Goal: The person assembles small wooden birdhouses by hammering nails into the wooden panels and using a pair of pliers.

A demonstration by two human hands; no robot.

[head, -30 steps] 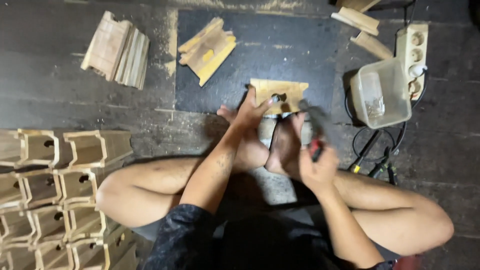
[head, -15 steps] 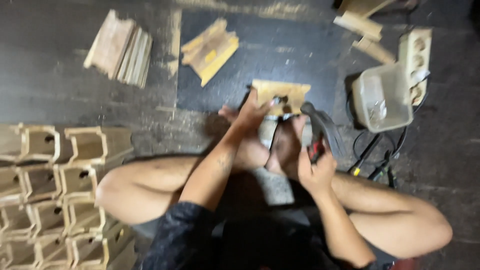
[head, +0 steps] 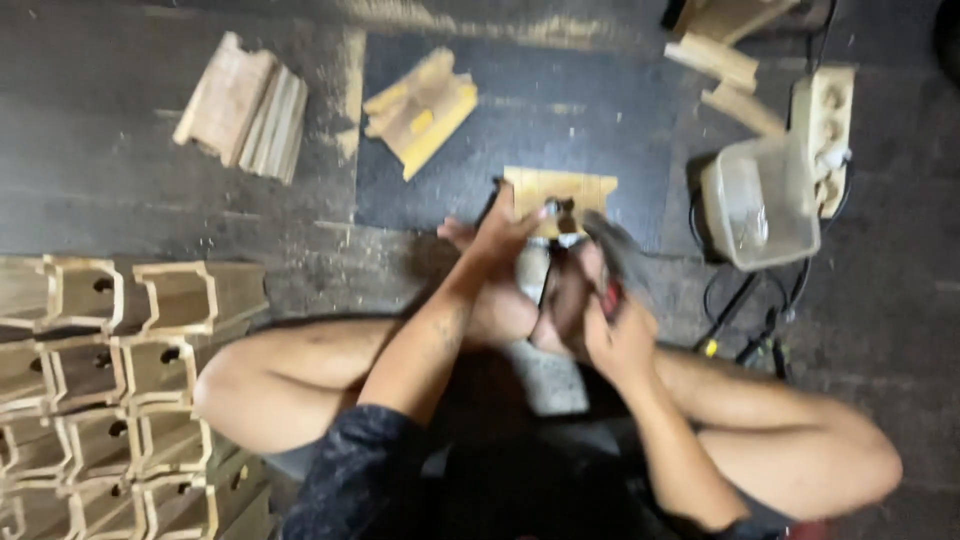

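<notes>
Clear plastic tub point(head: 765, 200) holds small bits.

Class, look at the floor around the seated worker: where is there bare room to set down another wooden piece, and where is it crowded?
Free: the dark mat between the yellow wood pieces and the clear plastic tub; also the floor between the wood stack and the open wooden boxes. Crowded: around the small board, where the left hand and right hand work, and by the cables.

1. Rows of pale wooden U-shaped channel pieces point(head: 110, 390) stacked at left on the floor.
2. Stack of flat wooden mouldings point(head: 243, 108) upper left.
3. Clear plastic tub point(head: 760, 205) beside a cream power strip point(head: 825, 130).
4. Yellowish wooden offcuts point(head: 420, 110) on the dark mat point(head: 600, 110).
</notes>
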